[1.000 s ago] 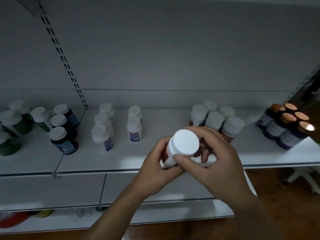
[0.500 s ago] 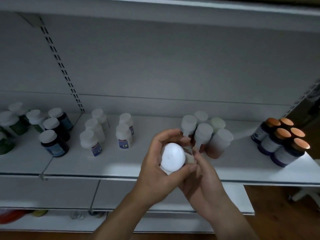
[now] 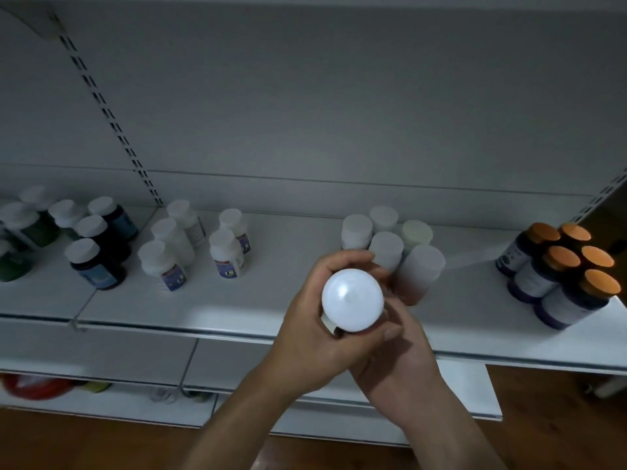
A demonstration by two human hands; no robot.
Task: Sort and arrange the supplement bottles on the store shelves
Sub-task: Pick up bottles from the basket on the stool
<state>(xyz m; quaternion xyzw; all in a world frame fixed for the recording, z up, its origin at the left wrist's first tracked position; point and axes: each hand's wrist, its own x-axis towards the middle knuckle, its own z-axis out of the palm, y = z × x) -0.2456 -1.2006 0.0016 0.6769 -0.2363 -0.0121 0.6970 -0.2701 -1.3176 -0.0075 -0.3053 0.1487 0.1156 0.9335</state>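
- Up front, over the shelf edge, the left hand [image 3: 315,337] has its fingers curled round a bottle [image 3: 352,300], white cap facing the camera. The right hand [image 3: 403,354] cups it from below, thumb on it.
- What's behind?
- A white-capped cluster [image 3: 420,266] sits on the shelf [image 3: 237,310] just past the knuckles. Orange-capped bottles [image 3: 559,276] stand far right, dark bottles [image 3: 95,262] far left.

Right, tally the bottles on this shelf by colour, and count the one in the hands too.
Green white-capped plastic bottles: 4 in view
Dark blue white-capped bottles: 3
White white-capped bottles: 5
Reddish-brown white-capped bottles: 5
Dark orange-capped bottles: 5
White-capped bottle gripped by left hand and right hand, body hidden: 1
Total: 23
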